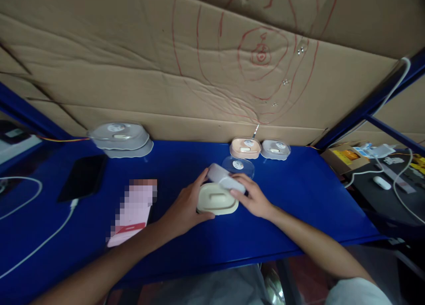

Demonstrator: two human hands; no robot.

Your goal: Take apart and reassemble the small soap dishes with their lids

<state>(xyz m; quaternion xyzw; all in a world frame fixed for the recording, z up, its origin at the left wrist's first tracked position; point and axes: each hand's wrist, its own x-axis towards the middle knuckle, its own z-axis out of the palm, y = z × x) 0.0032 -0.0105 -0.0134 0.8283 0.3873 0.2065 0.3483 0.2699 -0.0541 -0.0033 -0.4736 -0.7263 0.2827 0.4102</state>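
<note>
My left hand (187, 207) is wrapped round the left side of a cream oval plastic container (218, 199) with a raised oblong shape in its middle. Its thumb lies along the near edge. In my right hand (254, 196) is a pale grey, rounded oblong piece (226, 179), blurred and tilted just above the container's far side. I cannot make out exactly what that piece is. Just beyond my hands, a clear plastic lid (238, 165) with a round white label lies on the blue table (282, 225).
A peach lidded container (245, 148) and a grey one (275, 149) stand by the cardboard wall (133, 66). Stacked grey containers (121, 139) are at back left. A black phone (83, 176) with a white cable and a pink-screened phone (133, 216) lie left.
</note>
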